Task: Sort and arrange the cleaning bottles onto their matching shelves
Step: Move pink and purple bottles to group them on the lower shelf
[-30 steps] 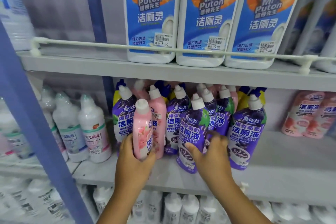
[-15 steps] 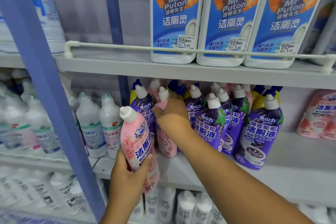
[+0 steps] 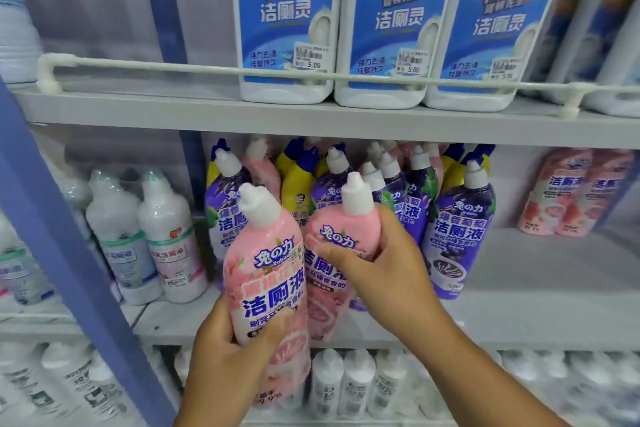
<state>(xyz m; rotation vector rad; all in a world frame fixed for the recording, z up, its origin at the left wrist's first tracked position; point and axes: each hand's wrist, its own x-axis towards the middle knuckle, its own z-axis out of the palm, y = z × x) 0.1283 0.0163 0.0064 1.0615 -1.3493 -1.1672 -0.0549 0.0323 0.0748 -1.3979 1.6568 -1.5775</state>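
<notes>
Our left hand [image 3: 225, 354] has its grip closed around the lower body of a pink bottle [image 3: 266, 284], thumb across the front of the label, and carries it upright, tilted a little to the left, out in front of the middle shelf [image 3: 519, 315]. Our right hand [image 3: 384, 270] is wrapped around the shoulder of a second pink bottle [image 3: 343, 239], fingers [image 3: 332, 250] lying over its upper label. That bottle stands just right of the first, their sides touching or very nearly; we cannot tell whether its base rests on the shelf.

Directly behind both grips crowds a mixed cluster on the same shelf: purple bottles [image 3: 457, 236] with white caps, yellow bottles with blue caps [image 3: 298, 180] among them, and further pink ones at the back. The nearest purple bottle stands just right of our right hand. Well to the right of the grips, apart from the cluster, two more pink bottles [image 3: 571, 194] stand at the shelf's far end.

To the left of our left hand, beyond a blue upright post [image 3: 69, 270], stand white bottles [image 3: 173, 239] with pale labels. Above the grips, on the upper shelf [image 3: 311, 121] behind a white rail [image 3: 207, 68], three large blue-labelled jugs [image 3: 391, 28] sit side by side. Below our wrists a row of white bottles [image 3: 356, 381] fills the lower shelf.
</notes>
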